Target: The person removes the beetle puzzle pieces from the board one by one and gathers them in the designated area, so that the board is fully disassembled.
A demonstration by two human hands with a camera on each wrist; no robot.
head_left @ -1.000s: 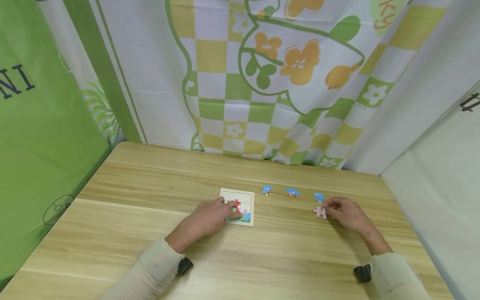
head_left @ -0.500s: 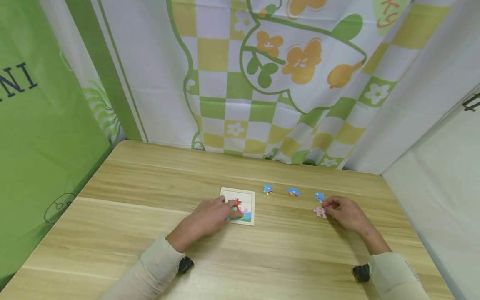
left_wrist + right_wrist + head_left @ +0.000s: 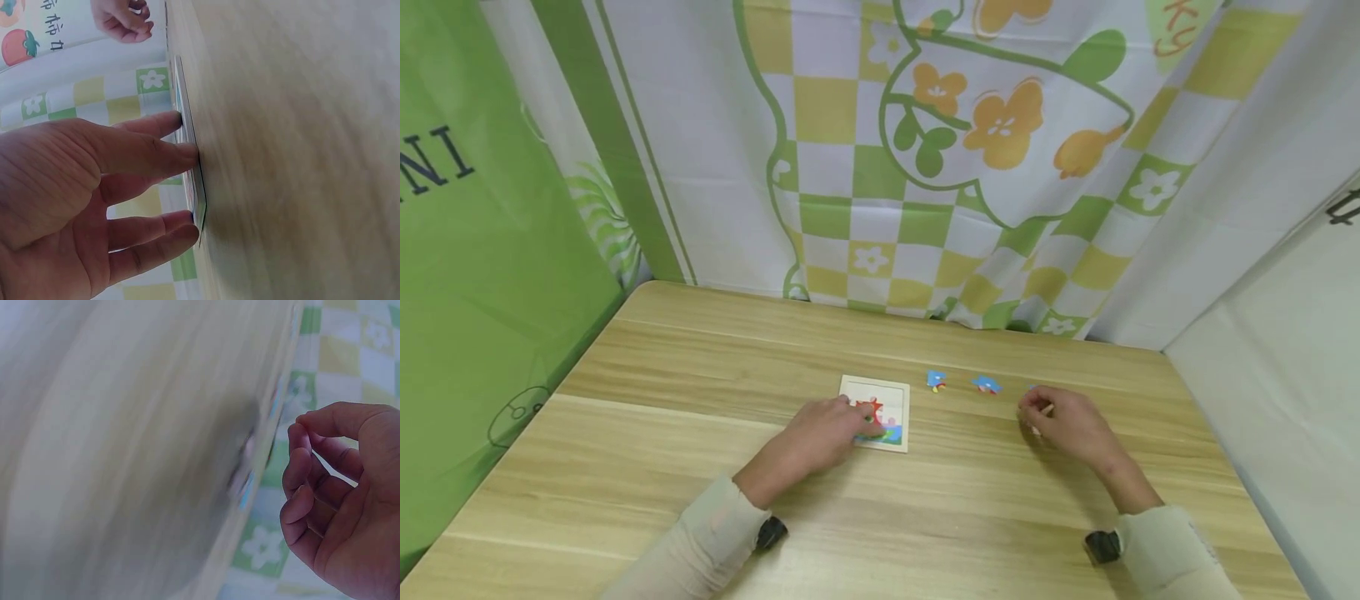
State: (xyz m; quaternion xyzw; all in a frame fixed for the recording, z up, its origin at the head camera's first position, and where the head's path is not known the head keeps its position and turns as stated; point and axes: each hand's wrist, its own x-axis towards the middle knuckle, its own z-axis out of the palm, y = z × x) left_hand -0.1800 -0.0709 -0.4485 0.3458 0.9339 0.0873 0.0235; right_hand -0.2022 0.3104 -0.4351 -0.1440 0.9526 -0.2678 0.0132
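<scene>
My right hand (image 3: 1070,425) just shifted left over the pink piece (image 3: 238,481); fingertips together, nothing visible between them, so probably no pick yet. Left hand (image 3: 822,432) unmoved, fingers spread, resting on puzzle board (image 3: 889,396) on tabletop (image 3: 715,367).

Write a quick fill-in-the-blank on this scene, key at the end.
1. The person's ____ hand touches the puzzle board.
2. In the head view, ____ loose pieces lie between the board and the right hand, clear of both.
3. Those pieces are mainly ____.
4. The spiky shape on the board is ____.

Missing: left; two; blue; red.
</scene>
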